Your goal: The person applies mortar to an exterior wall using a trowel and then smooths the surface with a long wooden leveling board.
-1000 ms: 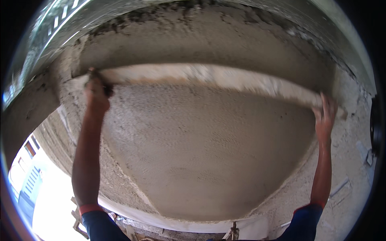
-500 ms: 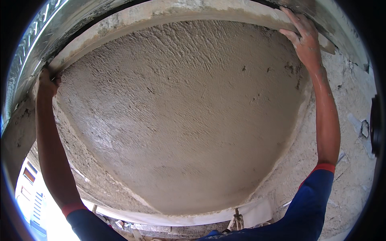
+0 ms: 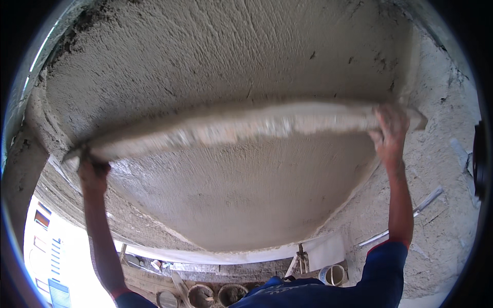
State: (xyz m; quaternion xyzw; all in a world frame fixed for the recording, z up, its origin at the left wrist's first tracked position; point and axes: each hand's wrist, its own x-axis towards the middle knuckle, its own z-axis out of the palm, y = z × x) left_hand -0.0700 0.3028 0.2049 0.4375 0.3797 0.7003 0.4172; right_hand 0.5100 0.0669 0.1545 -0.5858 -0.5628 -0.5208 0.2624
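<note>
Holding a long, pale, mortar-smeared bar (image 3: 246, 126) (blurred along its length) across a wet, grey-brown plaster panel (image 3: 246, 197). Gripping near its ends, with the left hand (image 3: 93, 174) curled closed and the right hand (image 3: 391, 132) bent partway round, fingers slightly spread.

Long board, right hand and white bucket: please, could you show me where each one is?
Long board (image 3: 244, 127): head view, middle of its length.
Right hand (image 3: 393, 132): head view, middle of the hand.
White bucket (image 3: 323, 276): head view, outer wall.
</note>
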